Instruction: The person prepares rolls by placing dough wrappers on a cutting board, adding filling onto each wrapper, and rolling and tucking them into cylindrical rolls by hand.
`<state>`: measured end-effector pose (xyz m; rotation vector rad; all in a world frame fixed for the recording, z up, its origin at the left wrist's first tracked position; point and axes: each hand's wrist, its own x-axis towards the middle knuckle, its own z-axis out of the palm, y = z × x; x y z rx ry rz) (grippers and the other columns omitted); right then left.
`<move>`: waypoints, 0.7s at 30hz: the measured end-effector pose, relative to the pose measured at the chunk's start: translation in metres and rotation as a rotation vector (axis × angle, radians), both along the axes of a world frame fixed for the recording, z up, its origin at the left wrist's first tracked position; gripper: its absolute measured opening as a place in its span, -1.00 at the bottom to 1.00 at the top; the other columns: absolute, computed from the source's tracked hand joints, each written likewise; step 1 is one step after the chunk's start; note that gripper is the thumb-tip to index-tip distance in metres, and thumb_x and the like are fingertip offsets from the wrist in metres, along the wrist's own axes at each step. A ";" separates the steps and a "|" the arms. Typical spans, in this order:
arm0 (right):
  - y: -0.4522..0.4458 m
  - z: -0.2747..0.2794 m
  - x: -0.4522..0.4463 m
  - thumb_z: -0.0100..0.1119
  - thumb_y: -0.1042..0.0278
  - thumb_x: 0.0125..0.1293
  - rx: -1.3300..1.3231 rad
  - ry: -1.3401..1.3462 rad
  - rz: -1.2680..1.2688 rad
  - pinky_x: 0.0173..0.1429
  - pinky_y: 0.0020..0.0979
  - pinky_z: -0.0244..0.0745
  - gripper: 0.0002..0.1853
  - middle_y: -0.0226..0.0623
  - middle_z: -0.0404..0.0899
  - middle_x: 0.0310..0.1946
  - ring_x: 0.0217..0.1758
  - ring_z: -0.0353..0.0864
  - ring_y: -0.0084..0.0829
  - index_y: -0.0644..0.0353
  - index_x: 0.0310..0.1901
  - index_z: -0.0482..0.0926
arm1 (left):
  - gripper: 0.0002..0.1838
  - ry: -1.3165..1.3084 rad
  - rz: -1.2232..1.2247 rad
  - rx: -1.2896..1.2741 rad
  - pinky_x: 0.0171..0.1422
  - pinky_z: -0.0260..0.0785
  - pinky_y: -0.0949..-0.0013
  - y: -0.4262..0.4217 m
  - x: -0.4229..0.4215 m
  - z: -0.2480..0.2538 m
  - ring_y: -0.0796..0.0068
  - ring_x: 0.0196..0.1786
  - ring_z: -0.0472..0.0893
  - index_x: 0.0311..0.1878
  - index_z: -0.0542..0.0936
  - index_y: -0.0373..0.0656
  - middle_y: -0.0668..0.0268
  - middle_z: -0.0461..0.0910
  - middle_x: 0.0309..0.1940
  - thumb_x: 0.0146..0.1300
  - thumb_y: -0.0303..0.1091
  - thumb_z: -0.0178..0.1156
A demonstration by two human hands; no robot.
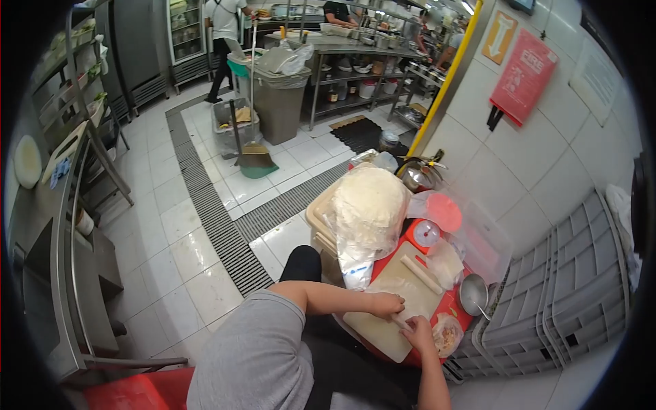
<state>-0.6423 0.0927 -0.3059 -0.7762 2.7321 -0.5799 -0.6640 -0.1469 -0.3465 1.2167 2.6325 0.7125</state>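
Over the front part of a pale cutting board (383, 336), my left hand (387, 305) and my right hand (419, 333) are close together. Both have closed fingers on a small whitish piece (403, 322), seemingly dough, between them. A rolling pin (421, 275) lies across the far part of the board. Beyond the board rises a large pale dough mass (370, 205) in clear plastic. Beside my right hand is a plastic bag of crumbly filling (447, 335). A red scale (426, 234) with a round dial stands behind the rolling pin.
A metal bowl (473, 294) with a utensil sits at the board's right. Grey crates (529, 301) are stacked along the right wall. Ahead are a broom (255, 160), a large bin (282, 102) and a walking person (225, 34). Steel counters line the left.
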 end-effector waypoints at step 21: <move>0.002 0.002 -0.047 0.53 0.50 0.09 -0.106 -0.402 -0.117 -0.04 -0.34 0.63 -0.61 -0.32 0.67 -0.32 -0.23 0.67 -0.44 0.26 -0.05 0.59 | -0.67 0.318 -0.054 0.066 0.14 0.50 0.13 -0.010 0.010 0.006 0.13 0.06 0.60 0.00 0.58 -0.18 0.17 0.54 -0.05 0.21 -0.27 0.33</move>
